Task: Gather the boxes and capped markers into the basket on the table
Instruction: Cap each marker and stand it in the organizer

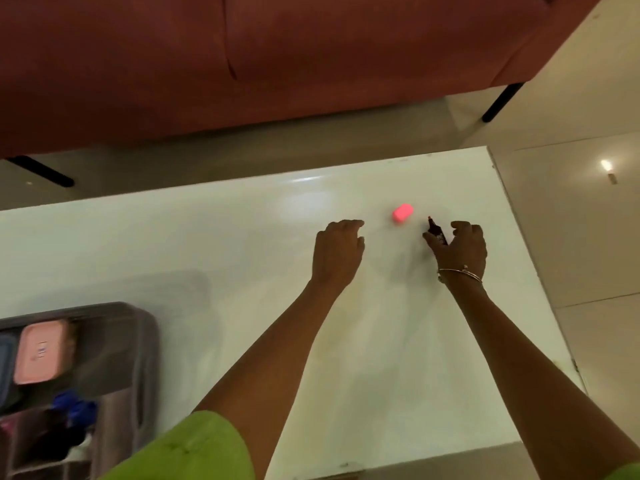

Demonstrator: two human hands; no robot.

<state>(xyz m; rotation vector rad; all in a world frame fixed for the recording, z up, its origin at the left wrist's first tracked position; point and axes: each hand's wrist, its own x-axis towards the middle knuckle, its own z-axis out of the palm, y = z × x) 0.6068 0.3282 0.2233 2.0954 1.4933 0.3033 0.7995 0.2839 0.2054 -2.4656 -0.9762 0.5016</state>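
A dark marker (435, 231) with its tip bare is held in my right hand (462, 245) near the table's far right. Its pink cap (402, 213) lies loose on the white table (207, 258), a little beyond and between my hands. My left hand (337, 249) hovers palm down just left of the cap, fingers curled, holding nothing. The grey basket (145, 341) sits at the near left and holds a pink box (43, 353), part of a blue-grey box (5, 368) and blurred blue items (74, 408).
A red-brown sofa (242, 64) on black legs stands beyond the table's far edge. The table's right edge runs close by my right hand, with tiled floor (571, 220) past it. Green sleeves show at the bottom.
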